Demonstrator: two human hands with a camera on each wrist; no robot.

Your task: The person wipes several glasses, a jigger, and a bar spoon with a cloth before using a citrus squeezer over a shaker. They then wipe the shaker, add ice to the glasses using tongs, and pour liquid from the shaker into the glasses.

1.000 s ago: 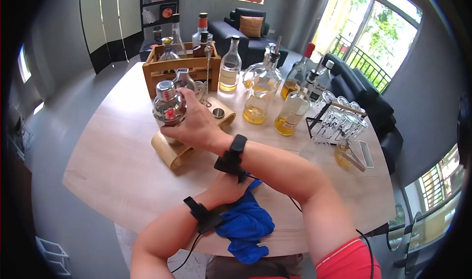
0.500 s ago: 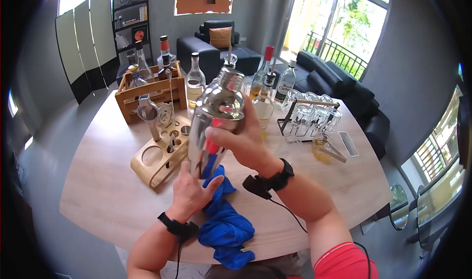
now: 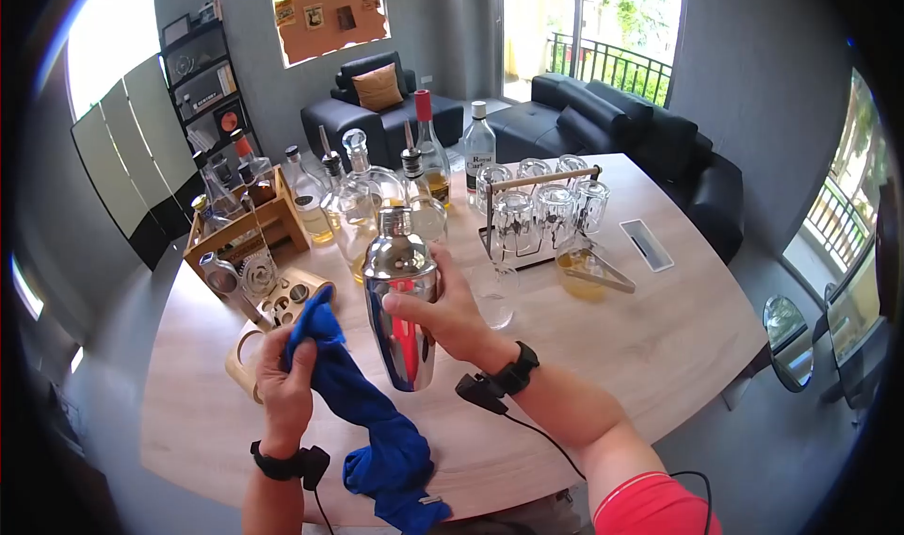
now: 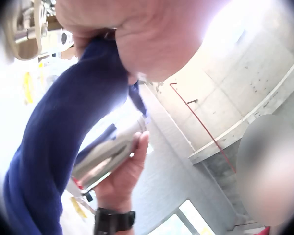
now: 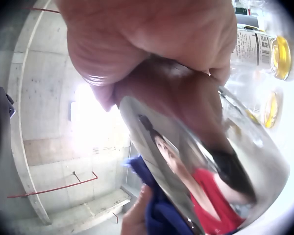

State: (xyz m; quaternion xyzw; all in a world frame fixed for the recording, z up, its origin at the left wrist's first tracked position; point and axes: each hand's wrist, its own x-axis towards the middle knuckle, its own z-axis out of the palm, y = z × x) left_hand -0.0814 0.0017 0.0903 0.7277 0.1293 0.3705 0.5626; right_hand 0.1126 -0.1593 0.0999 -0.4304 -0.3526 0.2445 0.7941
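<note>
A shiny metal cocktail shaker (image 3: 400,299) is held upright above the table by my right hand (image 3: 457,314), thumb across its front. Left of it, my left hand (image 3: 285,394) pinches the upper end of a blue cloth (image 3: 363,394), whose lower part lies bunched near the table's front edge. In the left wrist view the twisted cloth (image 4: 59,122) hangs from my fingers, with the shaker (image 4: 105,156) behind it. The right wrist view shows my right hand (image 5: 152,39) curled round the shaker (image 5: 196,147), the cloth beside it.
Behind the left hand are a wooden bar-tool stand (image 3: 306,285) and a wooden crate of bottles (image 3: 250,229). Several bottles stand behind the shaker. A rack of upside-down glasses (image 3: 537,215), a glass with tongs (image 3: 584,276) and a clear glass (image 3: 496,299) are to the right.
The right hand lifted the shaker off the stand side and brought it over the table's middle. The left hand left the shaker's base and raised the cloth's end. The view turned right.
</note>
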